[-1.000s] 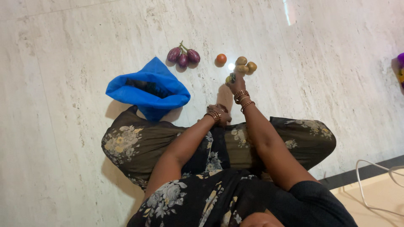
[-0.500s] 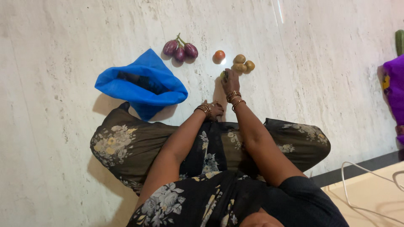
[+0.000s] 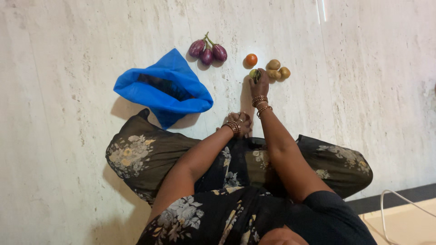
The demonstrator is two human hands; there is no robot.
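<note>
Right hand (image 3: 259,85) stretched forward over the floor, fingers (image 3: 260,76) curled around a small greenish tomato (image 3: 254,74), gripped at the fingertips and held low, just above or on the stone, exact contact not clear. Directly beyond and to the right of that grip, three brownish potatoes (image 3: 277,70) bunched together, touching one another, the nearest just beside the knuckles. Just beyond the fingertips, a ripe red-orange tomato (image 3: 251,59) lying alone, close to the potatoes but apart from them. Stacked gold and copper bangles (image 3: 260,100) on the right wrist. Left hand (image 3: 241,122) drawn in near the lap, resting at the edge of the folded legs, fingers bent loosely inward, nothing visible inside them; whether fully clenched or merely relaxed, cannot tell. Similar bangles (image 3: 232,126) on the left wrist. Farther out to the left of the tomatoes, three small purple brinjals (image 3: 208,50) clustered with green stems meeting, well apart from both hands. Nearer and farther left, a crumpled blue cloth bag (image 3: 163,88) lying open on the floor, mouth dark inside, contents not identifiable, lower corner touching the dark fabric at the knee. Seated cross-legged in a dark floral dress (image 3: 150,156), spread across both knees. All of it on a pale beige marble floor (image 3: 68,68). At the lower right corner, a dark strip along a cream surface and a thin white cable (image 3: 394,194) looping over it.
</note>
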